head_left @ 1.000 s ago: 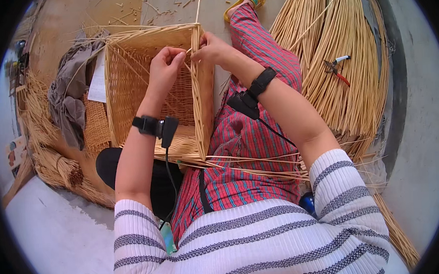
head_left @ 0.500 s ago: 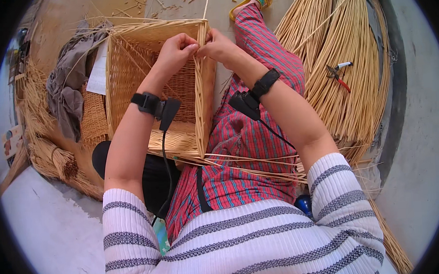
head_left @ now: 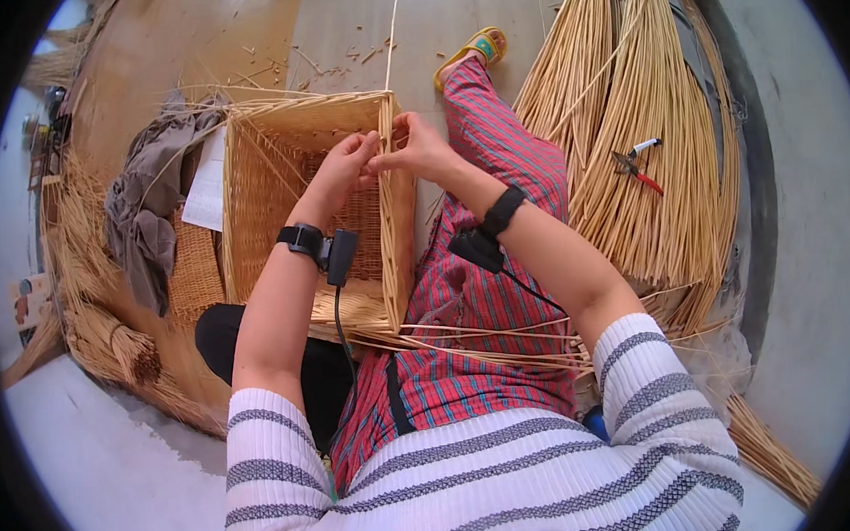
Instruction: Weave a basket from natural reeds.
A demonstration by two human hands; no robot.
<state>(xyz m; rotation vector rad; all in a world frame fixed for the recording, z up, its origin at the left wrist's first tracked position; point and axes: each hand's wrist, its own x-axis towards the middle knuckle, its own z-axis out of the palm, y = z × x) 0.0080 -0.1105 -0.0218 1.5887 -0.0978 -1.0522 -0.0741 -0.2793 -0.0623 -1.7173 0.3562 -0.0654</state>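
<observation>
A rectangular wicker basket (head_left: 392, 258) stands in front of me with its open side facing up. Both my hands meet at its right rim, close to the far right corner. My left hand (head_left: 343, 169) is on the inner side, thumb and fingers pinched together; whatever they hold is too small to make out. From the outer side my right hand (head_left: 424, 148) grips the rim, its thumb reaching across it to the left fingertips. A long pale wicker rod (head_left: 392, 36) sticks out away from me at that corner.
Large bundles of wicker rods (head_left: 652, 196) lie at the right, with red-handled pruning shears (head_left: 639, 170) on top. Loose rods (head_left: 486, 331) cross my lap. Left of the basket are a grey cloth (head_left: 143, 213), a white paper sheet (head_left: 207, 186) and a tied bundle (head_left: 127, 353).
The whole scene sits lower in the view. My right thumb has stretched across the rim toward the left hand, which stays pinched near the same stretch of rim.
</observation>
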